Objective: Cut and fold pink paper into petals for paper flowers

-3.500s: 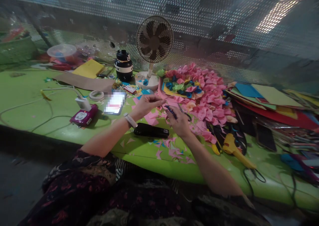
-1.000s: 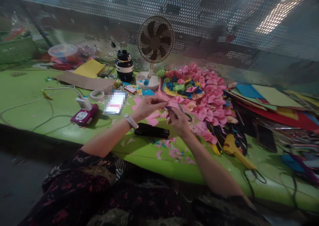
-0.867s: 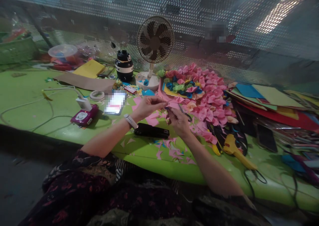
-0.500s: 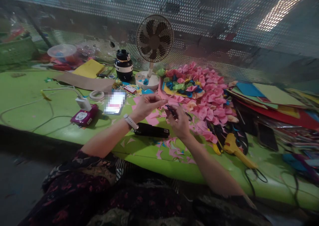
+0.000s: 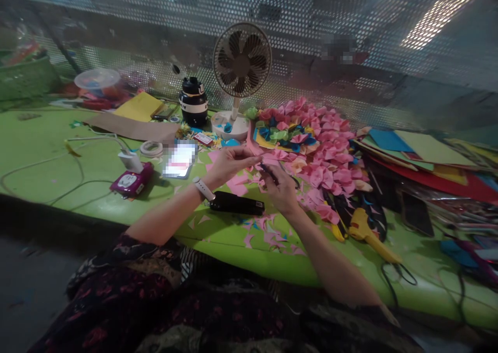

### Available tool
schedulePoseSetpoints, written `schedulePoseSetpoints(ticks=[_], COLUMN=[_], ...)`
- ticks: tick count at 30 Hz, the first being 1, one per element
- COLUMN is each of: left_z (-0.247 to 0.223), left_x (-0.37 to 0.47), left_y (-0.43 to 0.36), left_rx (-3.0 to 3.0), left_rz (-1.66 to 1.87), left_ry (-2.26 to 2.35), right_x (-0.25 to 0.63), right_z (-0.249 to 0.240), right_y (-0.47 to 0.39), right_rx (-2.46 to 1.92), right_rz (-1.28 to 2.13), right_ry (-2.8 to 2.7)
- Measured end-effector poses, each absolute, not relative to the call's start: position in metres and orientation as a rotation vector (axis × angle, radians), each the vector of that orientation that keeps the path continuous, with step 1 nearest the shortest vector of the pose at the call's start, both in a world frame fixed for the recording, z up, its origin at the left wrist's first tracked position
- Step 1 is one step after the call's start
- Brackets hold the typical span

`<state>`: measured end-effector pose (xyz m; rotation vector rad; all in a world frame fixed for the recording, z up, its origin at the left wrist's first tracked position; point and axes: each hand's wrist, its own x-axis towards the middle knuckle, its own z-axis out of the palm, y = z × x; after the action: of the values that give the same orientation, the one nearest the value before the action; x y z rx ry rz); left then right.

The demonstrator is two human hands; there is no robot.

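My left hand (image 5: 232, 165), with a pale watch strap (image 5: 204, 189) at the wrist, is closed in a pinch. What its fingertips hold is too small to make out. Close to its right, my right hand (image 5: 282, 189) is closed around a small dark tool (image 5: 269, 172), mostly hidden by the fingers. Both hands are above the green table (image 5: 155, 205). Under them lies a black elongated case (image 5: 238, 203). Pink paper pieces (image 5: 237, 185) lie behind the case, and curved pink scraps (image 5: 272, 238) are scattered in front of it. Folded pink paper petals (image 5: 327, 135) are heaped behind my right hand.
A fan (image 5: 241, 60) and black jug (image 5: 193, 102) stand at the back. Left are a lit phone (image 5: 180, 159), tape roll (image 5: 151, 149) and purple adapter (image 5: 134, 181) with cables. Right are a yellow glue gun (image 5: 369, 234), dark phone (image 5: 417, 214) and coloured sheets (image 5: 431, 148).
My right hand has turned slightly and shifted a little, with the dark tool's angle changing between the fingers. The left hand stays almost where it was.
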<state>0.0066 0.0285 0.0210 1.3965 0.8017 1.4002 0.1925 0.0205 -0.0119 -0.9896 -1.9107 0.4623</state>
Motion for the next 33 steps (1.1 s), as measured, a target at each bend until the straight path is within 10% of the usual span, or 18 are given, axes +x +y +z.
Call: schedulePoseSetpoints(ticks=[33], left_z=[0.0193], left_x=[0.0065], left_y=[0.0290], left_rx=[1.353], left_rz=[1.409], left_ry=[0.796], right_x=[0.1871], right_z=[-0.0114], right_y=[0.0154], right_rx=[-0.932], right_rz=[0.817], right_ry=[-1.780])
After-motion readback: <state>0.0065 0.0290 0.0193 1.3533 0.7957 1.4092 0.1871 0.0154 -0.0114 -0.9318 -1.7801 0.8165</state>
